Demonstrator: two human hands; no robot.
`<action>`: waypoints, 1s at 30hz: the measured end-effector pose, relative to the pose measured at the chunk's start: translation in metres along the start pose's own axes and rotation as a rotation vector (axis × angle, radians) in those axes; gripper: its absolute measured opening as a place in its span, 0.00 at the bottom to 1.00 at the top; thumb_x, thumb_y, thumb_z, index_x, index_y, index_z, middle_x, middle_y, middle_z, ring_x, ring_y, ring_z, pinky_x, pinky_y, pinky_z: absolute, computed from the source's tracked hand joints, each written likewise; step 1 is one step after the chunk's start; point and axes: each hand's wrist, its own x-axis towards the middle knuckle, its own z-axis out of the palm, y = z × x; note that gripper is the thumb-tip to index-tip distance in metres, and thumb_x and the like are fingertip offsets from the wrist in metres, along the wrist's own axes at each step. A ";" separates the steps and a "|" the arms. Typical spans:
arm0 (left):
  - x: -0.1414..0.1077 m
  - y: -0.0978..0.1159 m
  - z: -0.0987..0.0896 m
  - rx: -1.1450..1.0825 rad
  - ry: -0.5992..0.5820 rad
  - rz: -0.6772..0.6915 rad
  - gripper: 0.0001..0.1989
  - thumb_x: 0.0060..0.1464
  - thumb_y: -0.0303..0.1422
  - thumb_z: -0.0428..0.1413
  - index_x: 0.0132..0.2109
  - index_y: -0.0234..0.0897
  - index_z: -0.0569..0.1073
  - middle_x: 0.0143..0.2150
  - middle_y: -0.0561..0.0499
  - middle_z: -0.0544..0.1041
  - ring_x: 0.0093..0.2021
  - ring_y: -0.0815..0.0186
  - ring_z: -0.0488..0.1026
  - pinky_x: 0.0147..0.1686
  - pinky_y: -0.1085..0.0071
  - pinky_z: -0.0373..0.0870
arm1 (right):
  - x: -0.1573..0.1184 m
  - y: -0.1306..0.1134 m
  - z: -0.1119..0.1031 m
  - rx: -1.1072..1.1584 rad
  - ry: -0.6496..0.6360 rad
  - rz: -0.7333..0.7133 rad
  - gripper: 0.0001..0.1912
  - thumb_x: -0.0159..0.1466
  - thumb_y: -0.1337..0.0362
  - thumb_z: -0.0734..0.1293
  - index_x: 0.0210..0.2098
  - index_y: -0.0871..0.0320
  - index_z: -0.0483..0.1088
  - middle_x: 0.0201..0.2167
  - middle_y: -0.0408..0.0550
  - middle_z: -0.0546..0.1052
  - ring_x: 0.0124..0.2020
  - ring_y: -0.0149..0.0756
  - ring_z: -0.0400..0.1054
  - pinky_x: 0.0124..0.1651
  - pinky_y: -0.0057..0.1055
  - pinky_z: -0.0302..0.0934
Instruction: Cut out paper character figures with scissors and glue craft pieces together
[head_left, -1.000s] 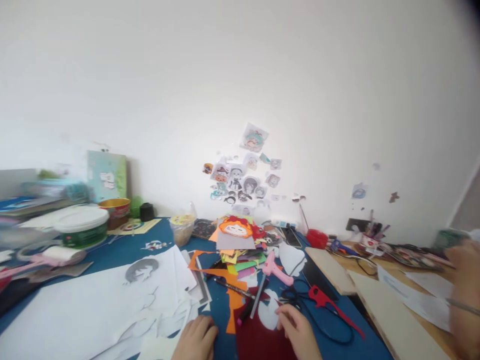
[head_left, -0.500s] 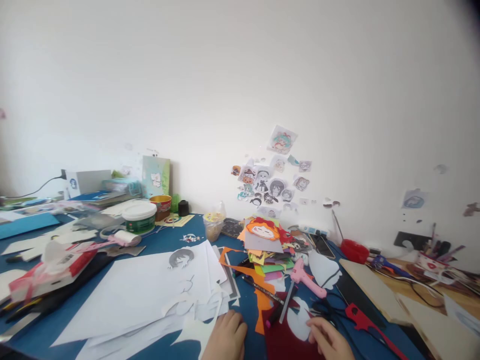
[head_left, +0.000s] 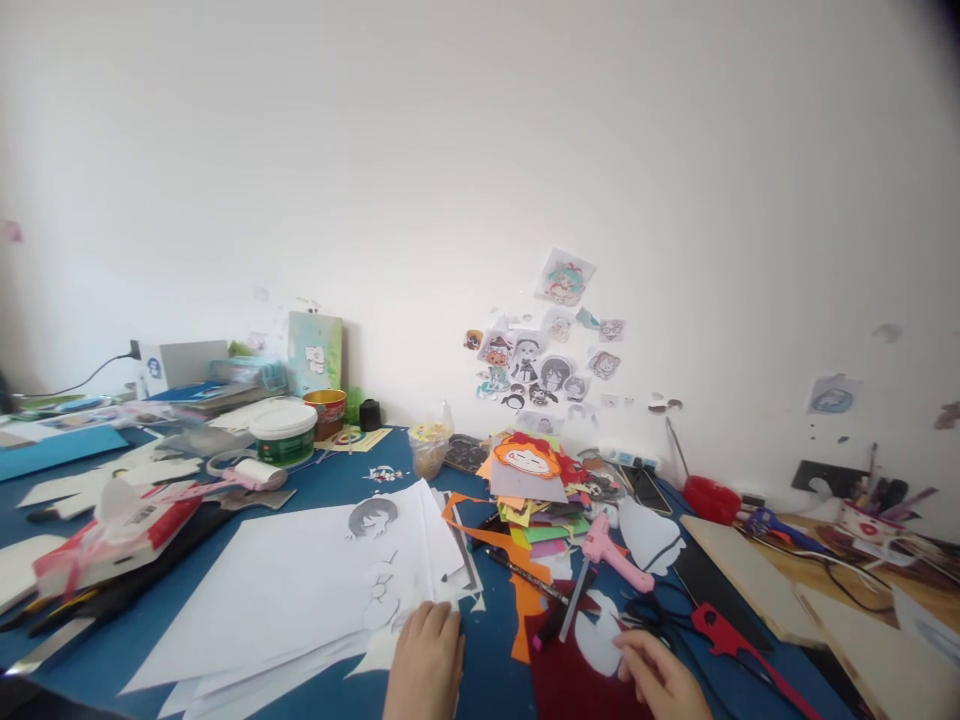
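Note:
My left hand (head_left: 425, 655) lies on the lower right corner of the white paper stack (head_left: 262, 590), fingers together and pointing forward; whatever is under them is hidden. On the stack, a dark-haired drawn head cutout (head_left: 373, 517) shows near the top right. My right hand (head_left: 660, 672) pinches the edge of a white rounded paper cutout (head_left: 598, 637) over a dark red sheet (head_left: 577, 690). Just beyond it sit a pink glue gun (head_left: 615, 560) and a dark marker (head_left: 551, 622). Orange paper scraps (head_left: 521, 610) lie between the hands.
A pile of coloured paper (head_left: 529, 485) stands behind the hands, beside a plastic cup (head_left: 430, 450). Left are a green-and-white tub (head_left: 283, 435) and a red-and-white packet (head_left: 120, 540). At right are a red tool (head_left: 739, 645), cables and pale boards (head_left: 750, 580).
My left hand has moved left and slightly forward onto the papers. The white scrap beside it has shifted, uncovering more of the sheet's drawn lines. My right hand has hardly moved.

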 end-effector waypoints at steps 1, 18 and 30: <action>0.000 0.002 -0.001 -0.024 0.014 0.014 0.14 0.54 0.26 0.43 0.40 0.37 0.73 0.41 0.44 0.75 0.41 0.59 0.70 0.41 0.63 0.68 | 0.000 0.000 0.000 0.000 0.000 0.000 0.16 0.48 0.51 0.64 0.28 0.58 0.71 0.17 0.44 0.69 0.18 0.33 0.60 0.23 0.26 0.56; 0.006 0.009 -0.026 -0.399 -0.132 0.001 0.14 0.57 0.30 0.41 0.36 0.41 0.71 0.33 0.48 0.73 0.34 0.65 0.71 0.33 0.73 0.67 | 0.002 0.006 -0.001 -0.021 -0.023 -0.017 0.18 0.50 0.51 0.63 0.30 0.60 0.71 0.18 0.44 0.70 0.19 0.32 0.60 0.24 0.25 0.56; 0.035 0.012 -0.063 -0.919 -0.299 -0.192 0.09 0.47 0.34 0.49 0.31 0.36 0.73 0.33 0.48 0.76 0.35 0.63 0.71 0.36 0.72 0.66 | 0.002 0.007 -0.003 -0.028 -0.042 0.009 0.17 0.50 0.51 0.63 0.30 0.59 0.71 0.18 0.44 0.70 0.19 0.33 0.60 0.24 0.25 0.57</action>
